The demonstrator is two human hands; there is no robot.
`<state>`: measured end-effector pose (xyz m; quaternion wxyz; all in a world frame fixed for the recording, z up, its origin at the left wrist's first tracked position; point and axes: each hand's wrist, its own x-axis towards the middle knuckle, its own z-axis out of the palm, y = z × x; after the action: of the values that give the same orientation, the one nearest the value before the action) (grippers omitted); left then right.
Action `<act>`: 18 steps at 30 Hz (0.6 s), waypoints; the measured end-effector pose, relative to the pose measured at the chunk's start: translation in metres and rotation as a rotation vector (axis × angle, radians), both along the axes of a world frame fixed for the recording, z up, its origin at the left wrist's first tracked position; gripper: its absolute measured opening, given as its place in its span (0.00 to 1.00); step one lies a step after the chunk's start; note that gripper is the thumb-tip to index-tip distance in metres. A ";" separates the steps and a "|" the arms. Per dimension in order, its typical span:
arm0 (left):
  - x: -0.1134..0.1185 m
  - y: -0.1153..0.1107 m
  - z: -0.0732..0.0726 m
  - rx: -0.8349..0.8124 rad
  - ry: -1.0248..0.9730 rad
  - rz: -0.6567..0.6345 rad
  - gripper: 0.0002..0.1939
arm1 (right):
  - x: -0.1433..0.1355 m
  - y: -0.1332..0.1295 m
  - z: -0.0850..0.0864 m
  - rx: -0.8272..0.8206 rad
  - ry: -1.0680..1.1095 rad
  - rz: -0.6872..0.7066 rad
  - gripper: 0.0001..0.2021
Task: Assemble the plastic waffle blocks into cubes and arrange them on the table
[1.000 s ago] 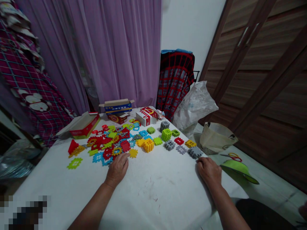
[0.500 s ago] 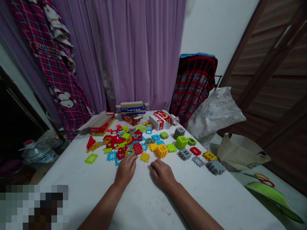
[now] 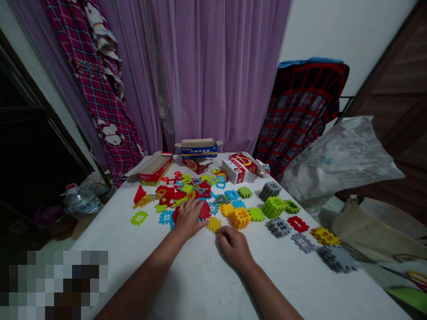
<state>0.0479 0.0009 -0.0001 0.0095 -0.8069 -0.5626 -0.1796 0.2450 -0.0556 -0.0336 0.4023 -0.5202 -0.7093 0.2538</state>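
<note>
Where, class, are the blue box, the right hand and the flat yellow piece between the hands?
Blue box (image 3: 199, 151): head view, printed front.
Right hand (image 3: 236, 248): head view, back of hand.
Flat yellow piece (image 3: 213, 224): head view, upper face.

A yellow notched tile (image 3: 214, 224) lies flat beside scattered coloured pieces (image 3: 190, 194).
</note>
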 end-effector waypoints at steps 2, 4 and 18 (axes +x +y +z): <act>0.004 0.009 -0.002 -0.040 0.034 0.015 0.29 | -0.001 -0.001 0.001 -0.017 0.012 0.011 0.11; 0.002 0.013 -0.004 -0.032 0.048 0.029 0.26 | -0.001 -0.001 0.002 -0.030 0.021 0.021 0.11; -0.027 0.007 0.015 0.037 0.024 0.221 0.25 | 0.001 -0.002 0.010 -0.059 0.025 0.060 0.11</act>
<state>0.0213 0.0080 0.0147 0.0511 -0.7419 -0.6444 -0.1781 0.2458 -0.0579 -0.0233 0.3879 -0.5073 -0.7115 0.2932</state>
